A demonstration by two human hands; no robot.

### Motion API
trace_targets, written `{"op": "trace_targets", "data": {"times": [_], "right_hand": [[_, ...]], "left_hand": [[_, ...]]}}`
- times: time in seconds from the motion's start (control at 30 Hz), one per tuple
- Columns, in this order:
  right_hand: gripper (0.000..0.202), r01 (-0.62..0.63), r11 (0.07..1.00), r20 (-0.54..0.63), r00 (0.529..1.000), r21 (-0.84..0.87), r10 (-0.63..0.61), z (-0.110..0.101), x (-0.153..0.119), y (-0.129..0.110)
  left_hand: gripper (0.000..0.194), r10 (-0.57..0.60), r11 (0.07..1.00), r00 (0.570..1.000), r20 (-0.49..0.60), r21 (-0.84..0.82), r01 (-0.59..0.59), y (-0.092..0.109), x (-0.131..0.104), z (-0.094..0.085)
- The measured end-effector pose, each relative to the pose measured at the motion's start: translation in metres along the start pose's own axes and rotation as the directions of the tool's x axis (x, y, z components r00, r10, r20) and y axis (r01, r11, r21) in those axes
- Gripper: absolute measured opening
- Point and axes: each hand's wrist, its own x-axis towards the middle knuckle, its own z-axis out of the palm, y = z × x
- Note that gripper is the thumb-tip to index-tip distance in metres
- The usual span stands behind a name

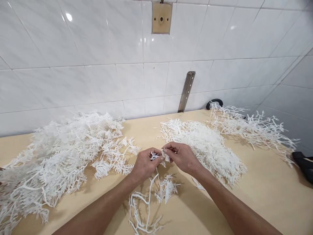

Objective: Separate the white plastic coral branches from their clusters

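Note:
Near the middle of the table, my left hand (148, 163) is closed on a white branching plastic stem (149, 202) that looks like an artificial coral branch. Part of the stem hangs below the hand, with a bushy tuft (167, 188) at its right. Right beside it, my right hand (182, 156) pinches a small white sprig (166, 156) at the top of the same piece. Whether that sprig is still joined to the stem cannot be made out. The fingertips of both hands nearly touch.
A large heap of bushy white branches (70, 153) spreads over the left of the table (266, 192). Loose white sprigs (202, 143) are piled right of centre. Barer branches (251, 127) lie at the back right, near black objects (303, 164). A metal strip (187, 91) leans against the tiled wall.

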Motion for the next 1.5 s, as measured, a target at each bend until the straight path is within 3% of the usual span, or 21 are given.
{"op": "trace_targets", "data": {"times": [0.2, 0.33, 0.53, 0.7, 0.8, 0.97, 1.17, 1.37, 1.5], "right_hand": [[0.021, -0.014, 0.997, -0.072, 0.997, 0.074, 0.019, -0.001, 0.004, 0.008], [0.020, -0.020, 0.992, -0.076, 0.997, 0.123, 0.030, 0.000, 0.004, 0.008], [0.026, -0.007, 0.980, -0.026, 1.000, 0.198, 0.013, 0.001, 0.002, 0.001], [0.028, 0.005, 0.989, -0.086, 0.996, 0.151, 0.009, -0.004, 0.003, 0.000], [0.031, 0.021, 0.992, -0.109, 0.994, 0.127, -0.007, -0.009, 0.002, -0.004], [0.031, 0.096, 0.995, -0.040, 0.995, 0.031, -0.095, -0.007, -0.003, -0.005], [0.018, 0.067, 0.997, 0.027, 0.997, -0.050, -0.066, -0.001, -0.002, 0.001], [0.017, 0.072, 0.989, 0.005, 0.997, -0.130, -0.072, -0.005, -0.002, -0.002], [0.018, 0.134, 0.938, -0.004, 0.990, -0.321, -0.143, -0.002, -0.004, -0.001]], "left_hand": [[0.025, -0.182, 0.906, 0.957, 0.226, -0.339, 0.252, -0.002, 0.004, -0.003], [0.026, -0.243, 0.866, 0.941, 0.236, -0.383, 0.321, -0.002, 0.007, -0.004], [0.026, -0.168, 0.943, 0.983, 0.071, -0.281, 0.181, 0.000, 0.007, -0.004], [0.018, -0.054, 0.997, 0.998, 0.033, -0.059, 0.056, 0.002, 0.002, -0.004], [0.017, 0.052, 0.998, 0.999, -0.014, 0.042, -0.051, 0.004, -0.001, -0.002], [0.019, 0.200, 0.969, 0.978, -0.062, 0.163, -0.188, 0.002, -0.002, 0.003], [0.020, 0.202, 0.960, 0.977, -0.069, 0.210, -0.184, -0.004, -0.002, 0.003], [0.027, 0.078, 0.994, 0.996, 0.041, 0.067, -0.081, -0.004, -0.005, 0.002], [0.026, 0.027, 0.999, 0.990, 0.135, 0.013, -0.029, -0.003, -0.005, 0.002]]}}
